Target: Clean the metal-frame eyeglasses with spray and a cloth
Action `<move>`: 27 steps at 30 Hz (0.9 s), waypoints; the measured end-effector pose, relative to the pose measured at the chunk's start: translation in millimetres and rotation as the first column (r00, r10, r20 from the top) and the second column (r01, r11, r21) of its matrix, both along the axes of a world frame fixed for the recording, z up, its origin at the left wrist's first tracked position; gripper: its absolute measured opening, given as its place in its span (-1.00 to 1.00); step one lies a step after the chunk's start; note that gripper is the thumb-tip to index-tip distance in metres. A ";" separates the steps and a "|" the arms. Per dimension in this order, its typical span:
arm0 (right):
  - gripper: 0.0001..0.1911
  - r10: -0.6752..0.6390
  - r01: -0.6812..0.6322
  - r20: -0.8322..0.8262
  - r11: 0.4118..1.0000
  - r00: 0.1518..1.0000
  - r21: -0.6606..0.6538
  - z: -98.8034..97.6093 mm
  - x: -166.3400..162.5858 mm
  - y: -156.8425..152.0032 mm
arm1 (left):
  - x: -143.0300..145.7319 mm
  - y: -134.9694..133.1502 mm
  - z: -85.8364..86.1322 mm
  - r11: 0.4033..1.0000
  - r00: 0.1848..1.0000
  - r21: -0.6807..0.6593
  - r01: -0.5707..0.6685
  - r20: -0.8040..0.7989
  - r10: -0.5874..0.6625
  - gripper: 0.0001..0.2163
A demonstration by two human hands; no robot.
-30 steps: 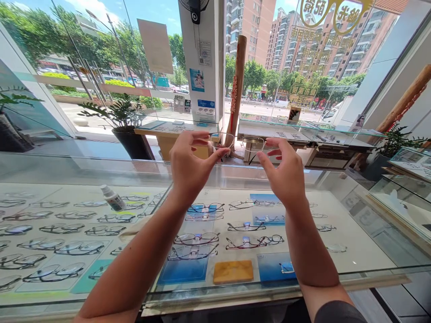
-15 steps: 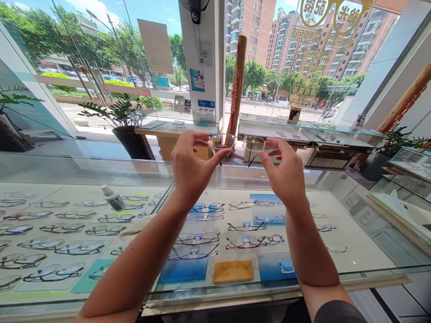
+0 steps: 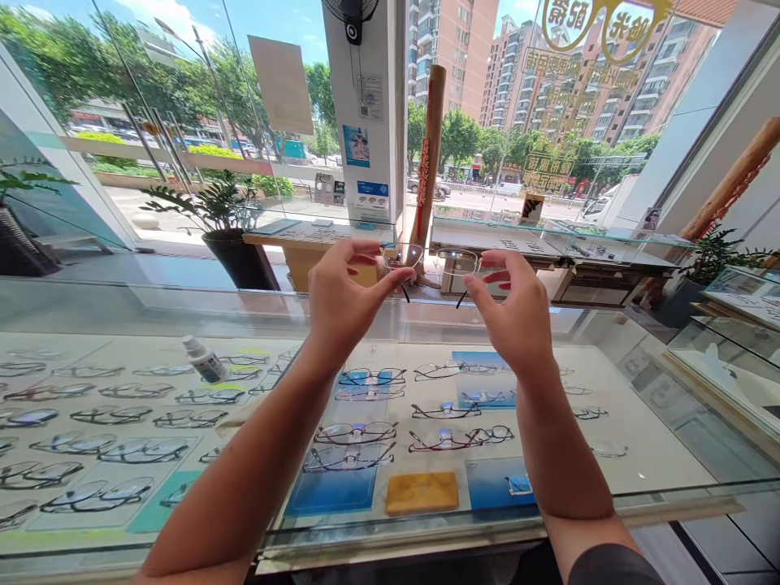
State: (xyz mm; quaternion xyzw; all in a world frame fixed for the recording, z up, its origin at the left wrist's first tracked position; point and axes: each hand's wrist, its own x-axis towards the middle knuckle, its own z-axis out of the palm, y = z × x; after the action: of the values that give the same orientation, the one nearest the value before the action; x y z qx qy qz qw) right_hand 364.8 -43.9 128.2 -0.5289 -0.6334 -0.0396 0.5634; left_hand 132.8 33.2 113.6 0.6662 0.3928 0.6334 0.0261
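A pair of thin-rimmed eyeglasses (image 3: pixel 458 262) is held up in front of me above the glass display case (image 3: pixel 268 313). My left hand (image 3: pixel 350 284) pinches the left end of the frame between thumb and fingers. At the opposite end, my right hand (image 3: pixel 512 301) pinches the frame the same way. Both lenses face me, and the dark temple tips hang below the rims. Under my forearms, inside the case, lie rows of other eyeglasses (image 3: pixel 357 431).
A white spray bottle (image 3: pixel 204 360) stands on the case at left. A yellow-brown glasses case (image 3: pixel 422 493) lies near the front edge. Potted plants (image 3: pixel 235 252), a wooden post (image 3: pixel 430 154) and further display counters (image 3: pixel 585 284) stand beyond, before large windows.
The eyeglasses have tilted slightly, so their temple tips hang a little lower and at a different angle. Both hands stay almost in place.
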 end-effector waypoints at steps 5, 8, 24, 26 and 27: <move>-0.71 0.003 -0.004 0.008 1.000 1.000 0.030 -0.3 -0.3 -0.9 | -2.5 3.1 1.2 0.999 0.999 -0.035 0.038 0.001 -0.038 -0.45; -0.72 0.006 -0.006 0.017 0.999 1.000 0.036 -0.7 -0.3 -0.7 | -2.8 3.7 1.3 0.998 0.999 -0.047 0.043 0.003 -0.043 -0.47; -0.76 0.040 -0.041 0.014 0.996 0.999 0.082 -0.4 -0.7 -1.0 | -3.8 4.9 1.3 0.994 0.998 -0.091 0.056 -0.002 -0.056 -0.51; -0.77 0.040 -0.041 0.013 0.996 0.999 0.084 -0.3 -1.0 -1.2 | -4.5 6.4 1.0 0.992 0.998 -0.103 0.067 0.001 -0.067 -0.49; -0.77 0.041 -0.042 0.012 0.996 0.999 0.084 -0.4 -1.1 -1.1 | -4.7 7.2 0.7 0.992 0.997 -0.107 0.074 0.002 -0.074 -0.48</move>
State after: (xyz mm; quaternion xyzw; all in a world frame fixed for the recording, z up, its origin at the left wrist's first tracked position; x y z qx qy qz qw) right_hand 363.7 -45.0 127.8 -0.4912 -0.6449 -0.0575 0.5827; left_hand 128.1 40.4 114.2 0.6785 0.4014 0.6094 0.0847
